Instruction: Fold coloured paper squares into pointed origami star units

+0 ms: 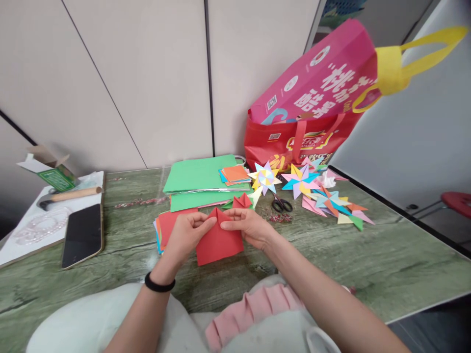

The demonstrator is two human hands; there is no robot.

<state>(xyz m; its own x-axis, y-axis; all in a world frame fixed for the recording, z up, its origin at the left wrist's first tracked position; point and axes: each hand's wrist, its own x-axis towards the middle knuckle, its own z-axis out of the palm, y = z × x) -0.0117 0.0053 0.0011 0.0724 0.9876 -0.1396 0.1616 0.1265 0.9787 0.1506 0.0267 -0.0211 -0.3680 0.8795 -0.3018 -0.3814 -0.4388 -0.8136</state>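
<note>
A red sheet of origami paper (221, 245) is held up over the table, its upper corners folded in to a point. My left hand (191, 228) pinches the left side near the folded tip, thumb on the front. On the opposite side my right hand (248, 225) grips the paper the same way. Left of it lies a stack of colored paper squares (178, 220), red on top, partly behind my left hand. Just beyond the fingers rests a small folded red paper piece (242, 201) beside green folded pieces.
Green sheets (200, 174) lie at the back with small paper squares (236, 173). Folded paper stars (265, 177), black scissors (281, 203) and loose folded pieces (338, 206) are at right, before a red bag (272, 139). At left are a phone (84, 235), a hammer-like tool (75, 194) and a box (55, 176).
</note>
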